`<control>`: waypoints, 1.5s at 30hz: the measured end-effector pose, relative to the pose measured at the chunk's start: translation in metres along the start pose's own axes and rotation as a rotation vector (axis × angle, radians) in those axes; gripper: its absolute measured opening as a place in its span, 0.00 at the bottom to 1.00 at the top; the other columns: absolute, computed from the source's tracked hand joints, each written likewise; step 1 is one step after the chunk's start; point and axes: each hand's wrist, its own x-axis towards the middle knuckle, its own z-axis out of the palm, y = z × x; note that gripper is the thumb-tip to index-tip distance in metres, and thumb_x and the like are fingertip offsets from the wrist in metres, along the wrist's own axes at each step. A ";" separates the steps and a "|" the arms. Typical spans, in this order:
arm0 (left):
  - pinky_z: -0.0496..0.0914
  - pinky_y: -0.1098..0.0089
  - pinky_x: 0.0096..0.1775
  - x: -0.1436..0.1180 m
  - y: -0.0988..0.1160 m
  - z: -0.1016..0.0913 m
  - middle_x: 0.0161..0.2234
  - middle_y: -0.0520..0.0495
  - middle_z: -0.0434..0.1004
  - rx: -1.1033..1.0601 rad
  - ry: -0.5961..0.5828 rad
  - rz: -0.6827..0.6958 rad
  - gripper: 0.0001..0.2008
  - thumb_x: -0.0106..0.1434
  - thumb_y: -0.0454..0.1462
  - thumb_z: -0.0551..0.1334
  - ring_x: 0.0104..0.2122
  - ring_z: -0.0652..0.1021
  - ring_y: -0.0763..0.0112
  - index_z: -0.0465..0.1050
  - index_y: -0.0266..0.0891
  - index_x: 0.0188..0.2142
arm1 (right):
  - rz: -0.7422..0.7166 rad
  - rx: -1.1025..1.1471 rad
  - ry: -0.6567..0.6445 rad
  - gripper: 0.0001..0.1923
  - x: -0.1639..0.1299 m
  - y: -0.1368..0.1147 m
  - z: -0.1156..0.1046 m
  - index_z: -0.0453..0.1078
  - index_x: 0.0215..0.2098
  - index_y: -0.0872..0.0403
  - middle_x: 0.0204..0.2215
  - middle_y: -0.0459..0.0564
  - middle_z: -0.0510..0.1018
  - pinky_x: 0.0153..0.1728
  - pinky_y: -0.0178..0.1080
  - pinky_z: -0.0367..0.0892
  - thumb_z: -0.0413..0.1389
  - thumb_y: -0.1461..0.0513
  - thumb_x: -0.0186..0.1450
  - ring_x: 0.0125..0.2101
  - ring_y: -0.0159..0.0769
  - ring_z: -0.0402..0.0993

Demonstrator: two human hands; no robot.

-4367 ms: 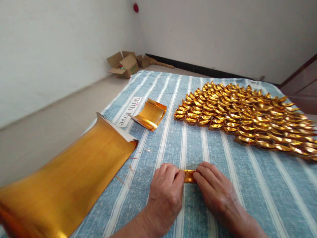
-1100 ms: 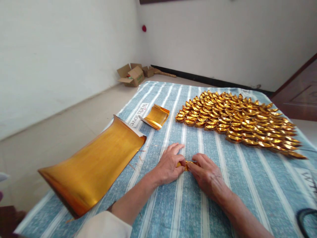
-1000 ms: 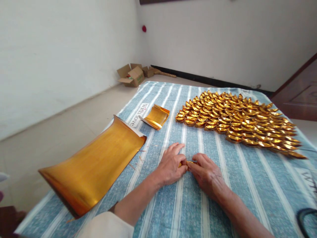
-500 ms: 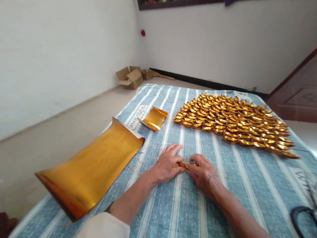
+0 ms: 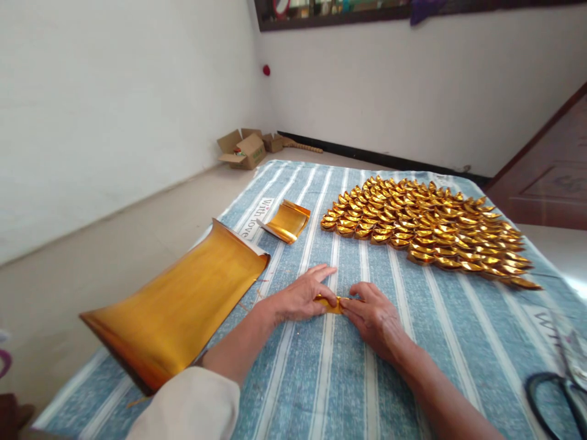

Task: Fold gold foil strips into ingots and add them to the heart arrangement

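Note:
My left hand (image 5: 300, 296) and my right hand (image 5: 373, 315) meet over a small folded piece of gold foil paper (image 5: 331, 303) and pinch it flat against the blue striped cloth (image 5: 321, 379). Most of the piece is hidden under my fingers. A large curled stack of gold foil sheets (image 5: 178, 308) lies to the left of my left arm. A smaller stack of cut gold sheets (image 5: 287, 221) sits further back. Several folded gold ingots (image 5: 426, 229) lie in rows at the back right.
Black-handled scissors (image 5: 557, 394) lie at the cloth's right front edge. Open cardboard boxes (image 5: 245, 148) stand on the floor by the far wall corner. A dark wooden door (image 5: 550, 177) is at the right. Bare floor runs along the left of the cloth.
The view has tilted up and pulled back. My hands stay together on the small gold piece, my left fingers now stretched out flatter over it.

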 end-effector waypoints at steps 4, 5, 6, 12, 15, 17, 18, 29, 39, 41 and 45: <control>0.57 0.50 0.58 0.001 0.001 -0.004 0.62 0.46 0.60 0.015 -0.025 0.026 0.16 0.53 0.27 0.66 0.62 0.58 0.50 0.80 0.48 0.38 | -0.004 0.000 -0.002 0.09 -0.001 0.001 0.000 0.76 0.35 0.51 0.33 0.51 0.70 0.35 0.37 0.65 0.52 0.64 0.67 0.35 0.36 0.65; 0.57 0.50 0.58 0.001 0.001 -0.005 0.62 0.46 0.60 0.019 -0.025 0.024 0.16 0.52 0.27 0.66 0.62 0.58 0.50 0.80 0.48 0.37 | -0.004 0.001 -0.005 0.09 -0.001 0.002 0.000 0.76 0.35 0.52 0.33 0.51 0.70 0.35 0.37 0.65 0.52 0.64 0.67 0.35 0.36 0.65; 0.57 0.50 0.58 0.002 0.001 -0.005 0.62 0.46 0.60 0.020 -0.026 0.017 0.16 0.51 0.26 0.66 0.62 0.59 0.50 0.80 0.48 0.37 | -0.002 0.004 -0.009 0.09 -0.001 0.002 0.000 0.76 0.35 0.52 0.33 0.51 0.70 0.36 0.38 0.65 0.53 0.64 0.66 0.36 0.37 0.65; 0.55 0.51 0.59 0.005 0.000 -0.004 0.63 0.46 0.57 0.023 -0.068 -0.009 0.17 0.51 0.26 0.66 0.63 0.57 0.49 0.80 0.46 0.38 | 0.026 0.033 -0.034 0.08 -0.003 0.004 0.002 0.76 0.38 0.50 0.35 0.51 0.71 0.38 0.39 0.66 0.54 0.62 0.66 0.38 0.38 0.66; 0.53 0.52 0.60 0.006 -0.001 -0.004 0.64 0.46 0.55 0.025 -0.103 -0.021 0.16 0.51 0.27 0.66 0.63 0.55 0.49 0.80 0.45 0.39 | 0.038 0.042 -0.045 0.08 -0.003 0.006 0.004 0.77 0.38 0.48 0.35 0.51 0.71 0.39 0.39 0.66 0.55 0.62 0.65 0.38 0.38 0.66; 0.52 0.52 0.60 0.006 -0.001 -0.005 0.65 0.46 0.54 0.031 -0.114 -0.036 0.16 0.51 0.27 0.66 0.63 0.55 0.49 0.80 0.45 0.39 | 0.047 0.048 -0.049 0.08 -0.002 0.007 0.005 0.77 0.38 0.48 0.35 0.51 0.71 0.38 0.40 0.66 0.55 0.62 0.65 0.38 0.39 0.66; 0.52 0.52 0.60 0.007 0.000 -0.005 0.65 0.46 0.54 0.034 -0.119 -0.041 0.16 0.51 0.27 0.66 0.63 0.54 0.49 0.80 0.45 0.39 | 0.052 0.052 -0.050 0.08 -0.002 0.007 0.006 0.77 0.37 0.48 0.35 0.51 0.71 0.38 0.40 0.66 0.56 0.62 0.65 0.38 0.39 0.66; 0.56 0.60 0.59 0.017 0.006 -0.015 0.62 0.45 0.60 0.076 -0.173 -0.103 0.14 0.53 0.28 0.63 0.61 0.61 0.54 0.81 0.45 0.37 | 0.031 0.196 -0.099 0.10 0.001 0.014 -0.003 0.76 0.37 0.50 0.36 0.50 0.72 0.39 0.40 0.65 0.52 0.62 0.67 0.38 0.37 0.67; 0.67 0.71 0.36 0.033 0.029 -0.013 0.30 0.47 0.77 0.221 -0.106 -0.254 0.06 0.51 0.36 0.63 0.34 0.76 0.64 0.80 0.39 0.28 | 0.027 0.262 -0.114 0.10 0.003 0.018 -0.006 0.76 0.37 0.50 0.36 0.49 0.75 0.38 0.38 0.65 0.53 0.68 0.65 0.38 0.36 0.69; 0.65 0.73 0.30 0.036 0.031 -0.016 0.23 0.51 0.75 0.213 -0.157 -0.270 0.05 0.50 0.35 0.63 0.28 0.74 0.68 0.79 0.40 0.24 | 0.036 0.276 -0.109 0.10 0.004 0.018 -0.006 0.76 0.35 0.51 0.36 0.48 0.75 0.39 0.38 0.66 0.54 0.69 0.64 0.38 0.36 0.70; 0.62 0.75 0.25 0.045 0.032 -0.017 0.18 0.54 0.73 0.189 -0.222 -0.318 0.04 0.47 0.34 0.64 0.22 0.72 0.72 0.79 0.41 0.24 | 0.081 0.237 -0.070 0.09 0.003 0.019 -0.006 0.75 0.35 0.51 0.39 0.50 0.75 0.41 0.39 0.66 0.57 0.70 0.60 0.41 0.38 0.70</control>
